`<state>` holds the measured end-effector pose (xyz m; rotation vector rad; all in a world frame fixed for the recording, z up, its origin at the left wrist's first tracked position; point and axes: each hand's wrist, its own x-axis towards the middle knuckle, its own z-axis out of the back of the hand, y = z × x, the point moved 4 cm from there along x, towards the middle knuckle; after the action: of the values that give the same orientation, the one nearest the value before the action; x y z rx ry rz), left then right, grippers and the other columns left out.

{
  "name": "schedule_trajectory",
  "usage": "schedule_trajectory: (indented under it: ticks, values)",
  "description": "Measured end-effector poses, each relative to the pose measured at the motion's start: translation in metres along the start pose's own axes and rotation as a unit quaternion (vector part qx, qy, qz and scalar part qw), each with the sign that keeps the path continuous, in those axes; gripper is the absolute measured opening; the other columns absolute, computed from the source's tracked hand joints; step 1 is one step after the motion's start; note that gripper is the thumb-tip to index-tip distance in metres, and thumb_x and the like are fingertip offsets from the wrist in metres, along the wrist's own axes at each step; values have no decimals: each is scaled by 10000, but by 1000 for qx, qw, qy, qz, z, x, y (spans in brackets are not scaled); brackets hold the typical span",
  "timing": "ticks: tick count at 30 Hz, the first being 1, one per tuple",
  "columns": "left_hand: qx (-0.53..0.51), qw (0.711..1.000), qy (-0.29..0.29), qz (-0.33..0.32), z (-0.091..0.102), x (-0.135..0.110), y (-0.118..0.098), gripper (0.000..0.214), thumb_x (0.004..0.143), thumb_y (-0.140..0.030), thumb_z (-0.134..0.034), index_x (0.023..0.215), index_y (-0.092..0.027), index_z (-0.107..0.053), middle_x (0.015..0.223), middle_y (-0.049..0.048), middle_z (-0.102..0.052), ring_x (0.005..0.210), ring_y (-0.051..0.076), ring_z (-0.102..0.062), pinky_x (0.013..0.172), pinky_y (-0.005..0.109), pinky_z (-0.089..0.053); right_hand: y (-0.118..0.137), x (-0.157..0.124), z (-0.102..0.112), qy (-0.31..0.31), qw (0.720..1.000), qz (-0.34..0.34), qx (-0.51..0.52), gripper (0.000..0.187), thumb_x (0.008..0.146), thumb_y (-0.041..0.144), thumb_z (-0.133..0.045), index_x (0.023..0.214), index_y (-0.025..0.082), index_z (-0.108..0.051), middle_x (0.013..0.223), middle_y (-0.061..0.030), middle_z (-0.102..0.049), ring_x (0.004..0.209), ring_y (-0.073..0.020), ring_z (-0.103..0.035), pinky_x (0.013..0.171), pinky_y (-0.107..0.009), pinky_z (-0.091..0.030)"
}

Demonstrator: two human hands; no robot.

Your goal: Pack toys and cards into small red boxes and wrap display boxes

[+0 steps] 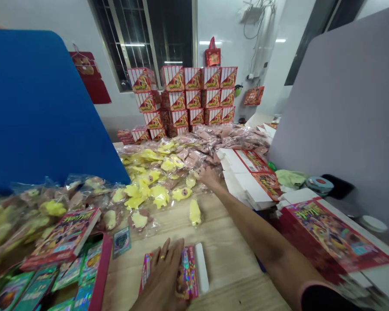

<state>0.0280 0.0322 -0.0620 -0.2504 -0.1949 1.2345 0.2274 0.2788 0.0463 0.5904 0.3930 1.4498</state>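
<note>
Left hand [167, 271] flat, fingers extended, on box [189, 273], lower centre; light, steady pressure advisable, avoiding dents. Right hand [209, 176] at bagged toys [192, 158], frame centre; grip cannot be told; single pinch advisable.

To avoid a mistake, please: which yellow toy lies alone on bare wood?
The yellow toy between the left hand and right hand; bare tabletop surrounds it, while the other yellow toys lie crowded together.
</note>
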Motion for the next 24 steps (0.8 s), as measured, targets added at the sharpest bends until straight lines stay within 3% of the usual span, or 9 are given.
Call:
schedule_trajectory:
  ticks: [4, 6, 9, 11, 15, 18, 20, 21, 24]
  values:
    - [-45, 996, -11, 71, 31, 4, -16, 897, 553, -274, -662, 1417, -107, -491, 1322, 224, -616, 1214, 408, -590, 1064, 560, -412, 8, -40, 30, 48, 997, 58, 16, 286, 911, 283, -685, 1155, 135, -667, 1117, -94, -694, 1033, -240, -640, 894, -351, -492]
    - [-70, 992, -42, 92, 53, -1, -17, 764, 582, -326, -695, 1301, -130, -525, 1214, 193, -625, 1095, 383, -614, 925, 515, -478, 14, -69, 40, 136, 984, 110, 44, 220, 876, 297, -688, 1044, 156, -716, 968, -44, -722, 900, -202, -651, 784, -275, -478]
    - [-97, 987, -94, 82, 77, -13, -14, 796, 582, -353, -743, 1296, -154, -455, 1145, 144, -614, 1064, 366, -604, 887, 495, -477, 25, -114, 49, 351, 902, 236, 84, 219, 867, 351, -646, 946, 179, -756, 776, 8, -709, 686, -156, -599, 641, -246, -429]
    - [-91, 984, -133, 76, 84, -22, -14, 831, 595, -326, -743, 1336, -167, -402, 1140, 129, -613, 1072, 363, -601, 914, 508, -463, 29, -135, 57, 408, 863, 294, 46, 221, 877, 341, -618, 878, 176, -765, 714, 3, -695, 633, -148, -559, 611, -253, -388]
    - [-36, 982, -177, 57, 81, -36, -28, 835, 628, -268, -706, 1376, -171, -349, 1265, 168, -574, 1187, 385, -554, 995, 537, -412, 42, -157, 71, 349, 861, 336, -153, 153, 808, 165, -641, 671, 176, -707, 606, -11, -623, 551, -127, -451, 582, -276, -302]
    - [-8, 982, -185, 29, 75, -38, -48, 881, 608, -249, -722, 1390, -163, -326, 1331, 193, -539, 1238, 400, -519, 1020, 547, -390, 59, -182, 75, 372, 808, 367, -273, 105, 764, 141, -638, 674, 167, -684, 634, -34, -627, 550, -137, -448, 564, -286, -286]
    - [-21, 981, -192, 16, 73, -39, -60, 924, 583, -240, -746, 1398, -176, -314, 1338, 182, -532, 1241, 399, -518, 1027, 552, -385, 67, -198, 76, 387, 784, 375, -309, 68, 747, 159, -655, 799, 148, -698, 734, -71, -673, 606, -165, -514, 558, -287, -308]
    - [-40, 979, -197, 14, 72, -39, -64, 943, 577, -244, -759, 1402, -188, -307, 1331, 170, -532, 1235, 395, -522, 1029, 556, -385, 71, -204, 79, 375, 791, 378, -300, 159, 750, 169, -664, 902, 135, -695, 814, -93, -696, 652, -180, -549, 566, -286, -329]
    - [-131, 966, -219, 35, 71, -42, -64, 995, 566, -273, -807, 1413, -228, -287, 1312, 134, -525, 1219, 376, -531, 1033, 564, -403, 77, -210, 94, 270, 866, 387, -166, 344, 832, 223, -639, 1159, 129, -588, 1012, -124, -699, 778, -201, -611, 637, -286, -403]
